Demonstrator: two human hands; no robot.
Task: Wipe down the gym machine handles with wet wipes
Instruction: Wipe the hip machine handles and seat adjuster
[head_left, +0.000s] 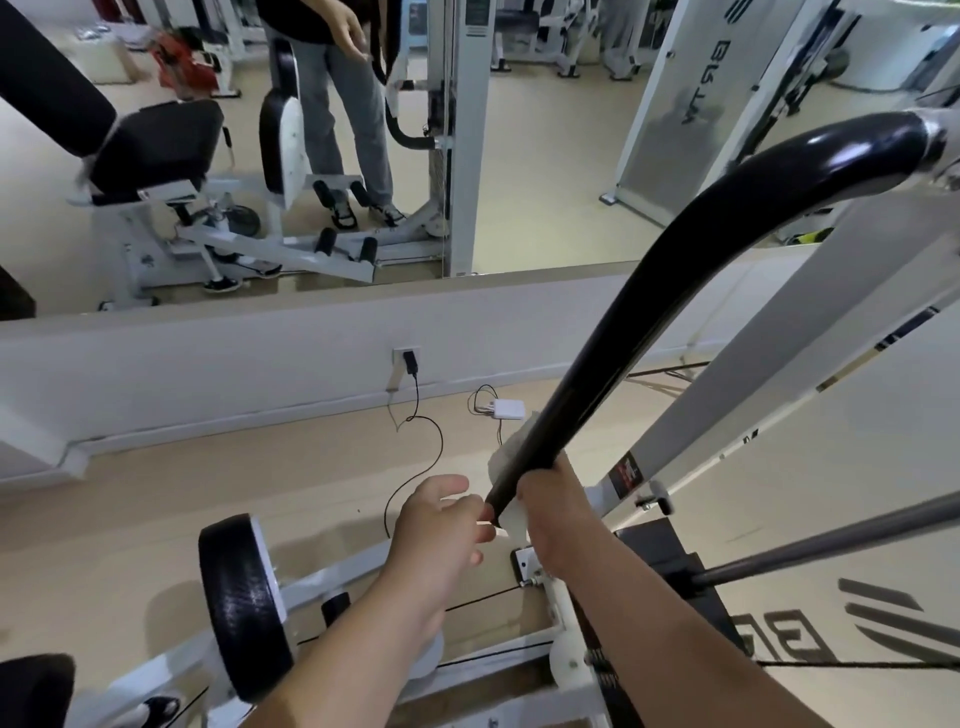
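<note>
**A:** What is the right hand doing?

**B:** The right hand (550, 519) is clenching round the low end of the black handle (675, 291). The white wipe (511, 447) is lying wrapped between palm and bar, and is poking out above and below the fist.

**A:** And the other one?

**B:** The left hand (436, 525) is hovering just beside the handle's tip, fingers loose and grasping nothing. I cannot tell whether a fingertip is touching the tip.

**A:** How would you do this step well?

**B:** I am thinking it calls for sliding the wipe up along the curve while squeezing firmly, so the wipe is hugging the bar all round. Twisting the wrist would help with the far side. The free hand could be steadying the tip.

**A:** What are you counting?

**B:** I am counting one handle under the hands, one wipe and two hands. On the floor beyond, one white box (506, 409) is lying near one wall socket (408, 358). One round black pad (241, 603) is sitting low on the left.
</note>
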